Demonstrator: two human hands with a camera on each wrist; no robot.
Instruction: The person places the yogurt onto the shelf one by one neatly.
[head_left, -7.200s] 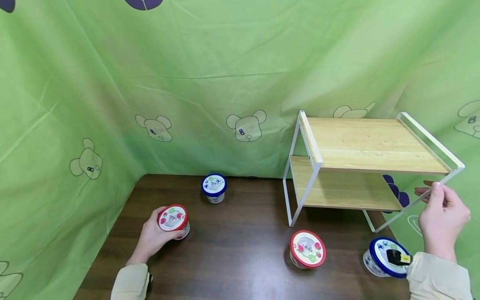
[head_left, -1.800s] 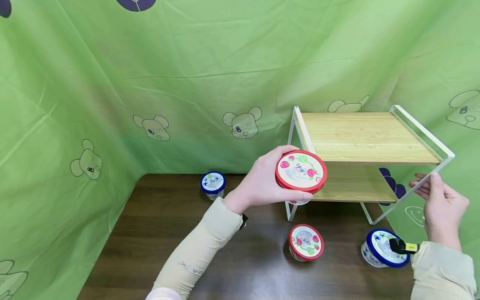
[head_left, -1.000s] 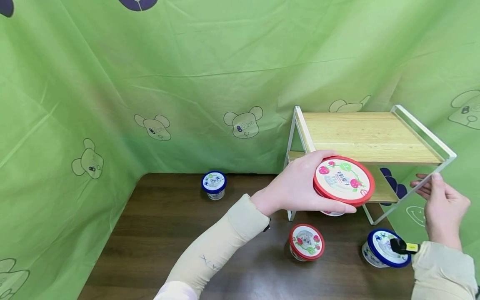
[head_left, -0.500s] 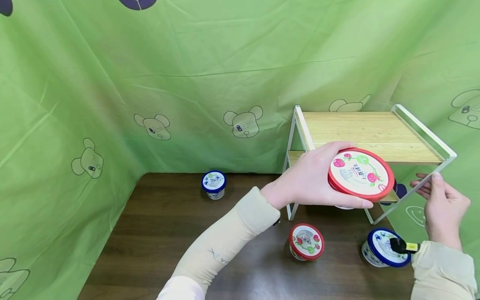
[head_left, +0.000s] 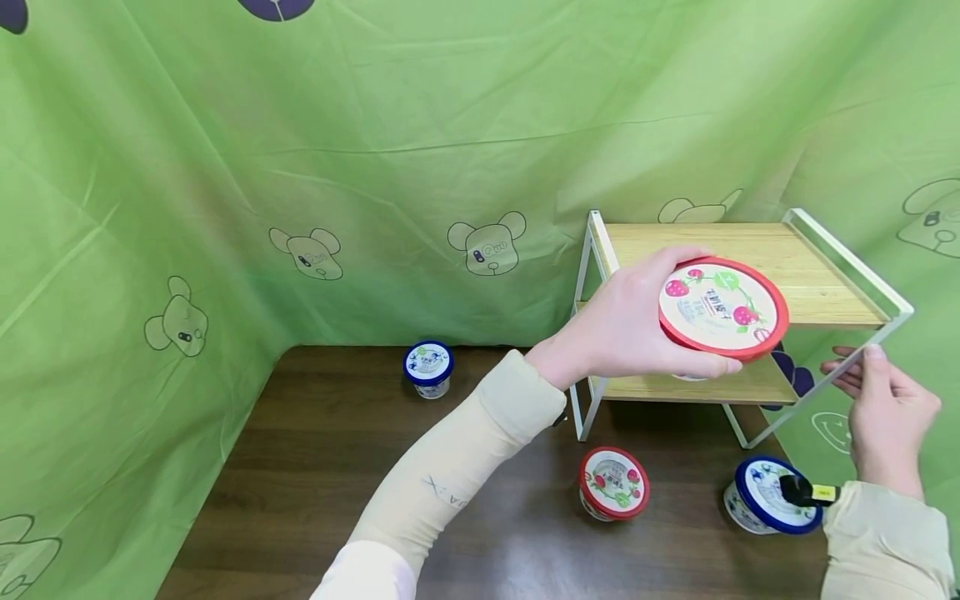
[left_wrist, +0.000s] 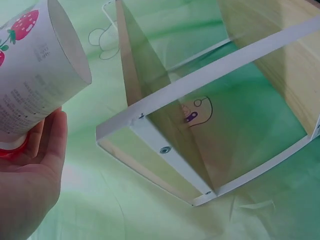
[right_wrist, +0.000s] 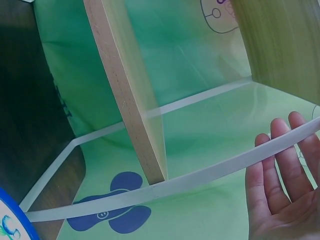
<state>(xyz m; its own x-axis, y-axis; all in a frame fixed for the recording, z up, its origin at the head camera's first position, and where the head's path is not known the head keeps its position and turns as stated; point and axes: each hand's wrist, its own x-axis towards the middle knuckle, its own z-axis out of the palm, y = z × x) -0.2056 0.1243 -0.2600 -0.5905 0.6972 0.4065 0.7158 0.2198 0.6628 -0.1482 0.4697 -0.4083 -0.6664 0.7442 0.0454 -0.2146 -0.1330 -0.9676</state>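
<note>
My left hand (head_left: pixel 633 325) grips a paper tub with a red lid (head_left: pixel 720 307), strawberries printed on it. In the head view the tub overlaps the front edge of the two-tier shelf rack's upper board (head_left: pixel 697 250). Seen from the left wrist, the tub (left_wrist: pixel 40 65) tilts in the fingers, apart from the rack's white metal frame (left_wrist: pixel 225 62). At the rack's right side, my right hand (head_left: pixel 892 412) pinches the front frame bar, thumb in front and fingers behind. The right wrist view shows those fingers (right_wrist: pixel 287 175) behind the bar (right_wrist: pixel 200 177); the thumb is hidden there.
On the dark wooden table (head_left: pixel 300 483) stand another red-lidded tub (head_left: pixel 613 483) before the rack, a blue-lidded tub (head_left: pixel 772 496) by my right wrist, and another blue-lidded tub (head_left: pixel 428 367) at the back. Green printed cloth (head_left: pixel 390 208) hangs behind and beside the table.
My left hand has lifted the red-lidded tub from the table's left side and carried it right to the rack, rising over the last half second. My right hand keeps its hold on the frame.
</note>
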